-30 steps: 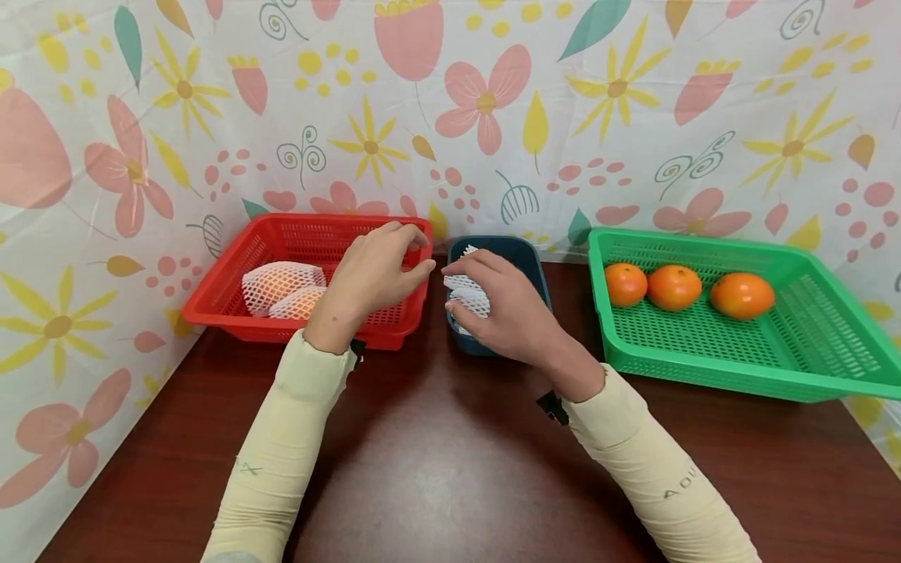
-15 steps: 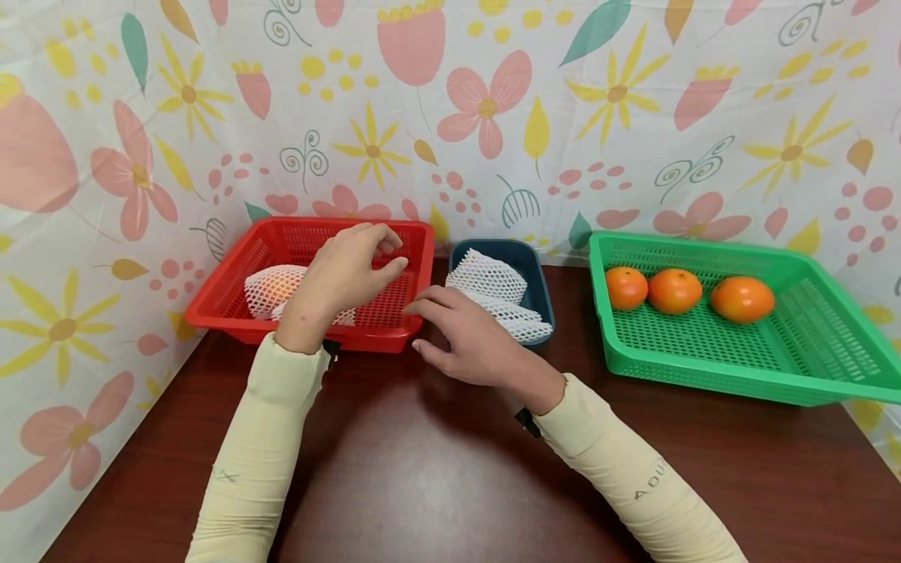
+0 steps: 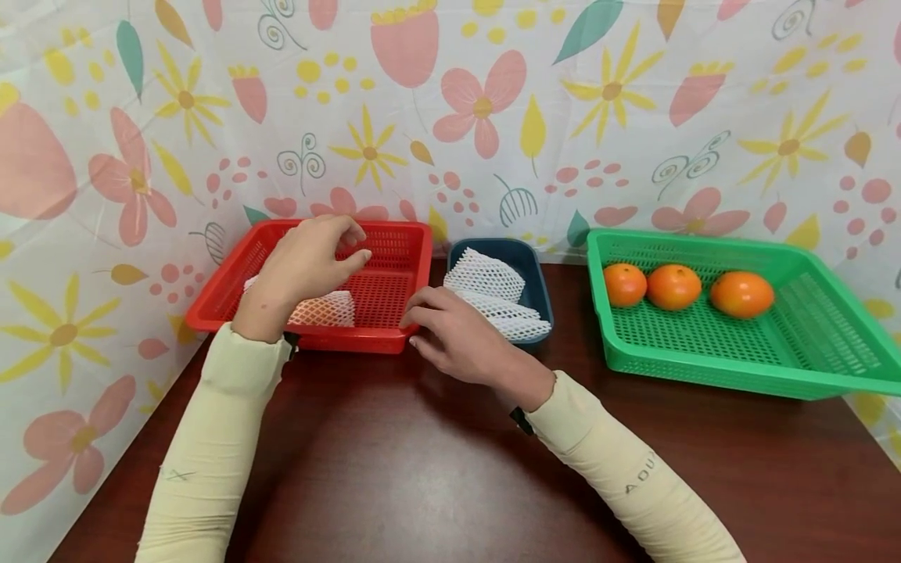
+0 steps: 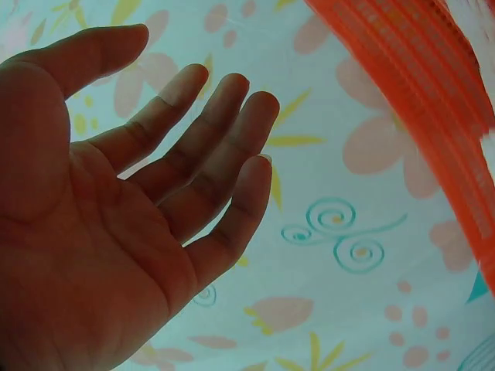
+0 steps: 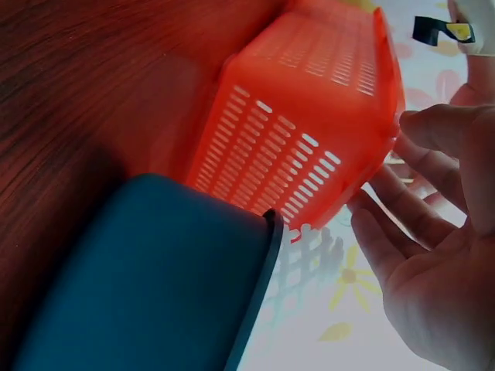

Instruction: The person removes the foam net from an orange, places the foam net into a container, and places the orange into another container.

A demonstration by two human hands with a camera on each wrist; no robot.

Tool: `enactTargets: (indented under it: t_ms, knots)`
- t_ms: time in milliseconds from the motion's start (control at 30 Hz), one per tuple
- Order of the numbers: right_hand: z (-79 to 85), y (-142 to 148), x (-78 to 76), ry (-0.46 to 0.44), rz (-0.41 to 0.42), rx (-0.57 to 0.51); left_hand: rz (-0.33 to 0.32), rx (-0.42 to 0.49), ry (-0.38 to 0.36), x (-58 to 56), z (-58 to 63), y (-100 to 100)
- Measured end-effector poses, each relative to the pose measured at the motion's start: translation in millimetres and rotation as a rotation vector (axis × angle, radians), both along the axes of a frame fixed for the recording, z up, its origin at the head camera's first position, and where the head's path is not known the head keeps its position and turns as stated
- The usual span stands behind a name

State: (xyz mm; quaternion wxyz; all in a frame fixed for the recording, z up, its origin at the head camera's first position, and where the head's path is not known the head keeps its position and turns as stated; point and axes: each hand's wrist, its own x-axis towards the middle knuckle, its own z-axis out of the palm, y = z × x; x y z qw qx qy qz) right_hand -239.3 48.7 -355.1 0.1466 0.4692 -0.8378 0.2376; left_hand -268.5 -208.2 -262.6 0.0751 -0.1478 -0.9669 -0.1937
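My left hand (image 3: 303, 254) hovers over the red basket (image 3: 394, 281), and the left wrist view shows its palm (image 4: 93, 247) bare, with fingers loosely bent. Below it in the basket lies an orange fruit in white foam netting (image 3: 327, 309); a second netted piece is mostly hidden behind the hand. My right hand (image 3: 461, 336) is by the basket's front right corner, holding nothing. In the right wrist view its bent fingertips (image 5: 375, 224) are right at the red rim. Behind this hand, white foam net sleeves (image 3: 489, 277) lie in a dark blue container (image 3: 538, 289).
On the right stands a green basket (image 3: 704, 375) with three orange fruits (image 3: 673, 287) along its back left part. All three containers stand on a dark wooden table (image 3: 422, 469). A flower-patterned cloth (image 3: 479, 172) hangs close behind them.
My left hand has moved left across the red basket. My right hand has moved left and down from over the blue container to the basket's corner, uncovering the foam sleeves.
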Motion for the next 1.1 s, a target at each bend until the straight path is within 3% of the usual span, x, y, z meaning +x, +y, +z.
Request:
enactTargets:
  t_ms: [133,367,633,833,1100]
  knots:
    - [-1.5,-0.4,-1.3,-0.015,-0.005,-0.005,0.006,-0.028,-0.019,-4.3,5.2,-13.5]
    - [-6.3,-1.4,-2.8,-0.016,0.008,-0.025,0.002,-0.096,-0.013,-22.5,6.6,-41.8]
    - [-8.3,-3.3,-4.0,0.013,0.024,-0.027,0.010,-0.127,-0.059,-39.5,8.4,-64.0]
    - [-8.7,-3.4,-4.1,0.040,0.043,-0.037,0.029,-0.139,-0.112,-47.7,3.8,-75.6]
    - [-8.5,-2.6,-3.1,0.016,0.039,-0.052,0.065,-0.183,-0.237,-56.2,-8.1,-88.1]
